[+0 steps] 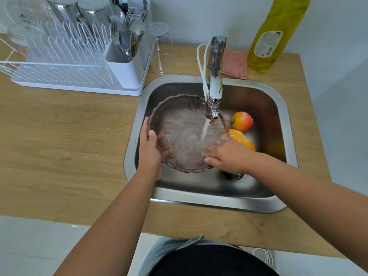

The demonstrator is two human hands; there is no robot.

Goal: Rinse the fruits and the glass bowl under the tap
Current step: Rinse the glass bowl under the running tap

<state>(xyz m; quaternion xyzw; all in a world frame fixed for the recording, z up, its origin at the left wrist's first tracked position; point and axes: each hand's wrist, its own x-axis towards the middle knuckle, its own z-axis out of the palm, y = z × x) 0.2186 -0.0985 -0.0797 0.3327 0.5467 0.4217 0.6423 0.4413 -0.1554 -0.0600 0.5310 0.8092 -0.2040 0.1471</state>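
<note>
A tinted glass bowl (183, 120) with a scalloped rim is tilted inside the steel sink (286, 124). Water runs from the tap (215, 90) into it. My left hand (150, 150) grips the bowl's left rim, thumb inside and fingers showing through the glass underneath. My right hand (227, 154) lies flat inside the bowl at its lower right, fingers spread and blurred, right beside the stream. A red-yellow apple (242, 120) and an orange fruit (242, 138) lie on the sink floor to the right of the bowl.
A white dish rack (79, 76) with glasses and cutlery stands on the wooden counter (59, 152) at the left. An upturned glass (162, 46) is behind the sink. A pink sponge cloth (235, 63) and a yellow detergent bottle (276, 32) stand right of the tap.
</note>
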